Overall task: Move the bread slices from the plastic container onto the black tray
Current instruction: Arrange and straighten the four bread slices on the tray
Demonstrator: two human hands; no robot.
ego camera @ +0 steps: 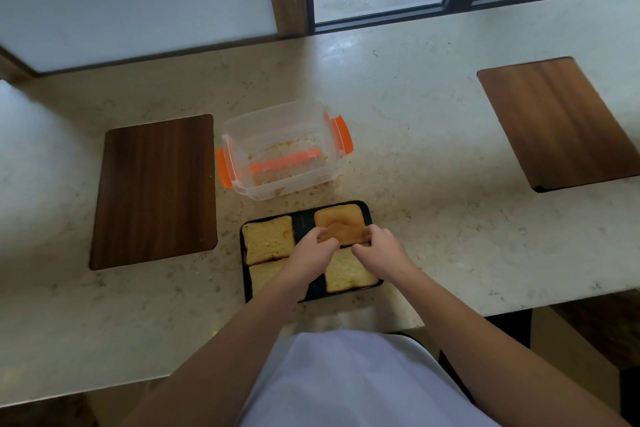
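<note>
A black tray [300, 218] lies on the counter just in front of me. It carries a pale bread slice [267, 238] at the far left, another [348, 271] at the near right, and one partly hidden under my left forearm [265, 274]. A browner crust slice [341, 222] rests at the far right corner. My left hand [313, 248] and my right hand [377, 242] both pinch this slice's near edge. The clear plastic container [282, 149] with orange clips stands behind the tray, holding only crumbs.
A dark wooden board [154, 191] lies left of the container, and another wooden board [561, 121] sits far right. Crumbs are scattered on the marble counter [433, 184]. Windows run along the back edge. The counter's front edge is close to my body.
</note>
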